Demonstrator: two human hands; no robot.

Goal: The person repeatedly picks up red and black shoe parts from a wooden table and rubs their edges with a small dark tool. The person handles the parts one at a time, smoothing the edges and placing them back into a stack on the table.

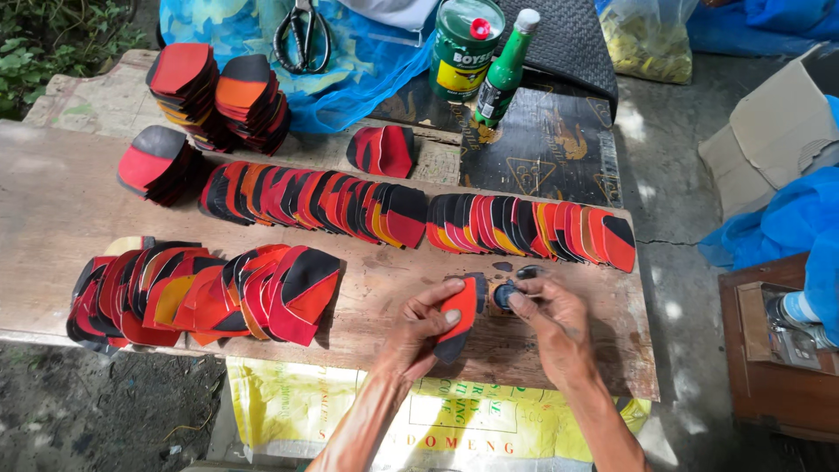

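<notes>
Left hand [419, 328] grips one red-black piece [458, 316], right hand [552, 325] pinches a small dark round part [505, 295]; rows of pieces [315, 199] beyond them lie sorted.

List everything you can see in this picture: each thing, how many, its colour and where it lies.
shaped flat pieces: many, red, orange and black, overlapped in rows and stacks on the board
wooden board: one, brown, under the pieces
scissors: one pair, dark, on blue sheet at top
can: one, green, top centre
bottle: one, green, beside the can
left hand: holds an orange-black piece
right hand: fingers on a small dark round object
</notes>
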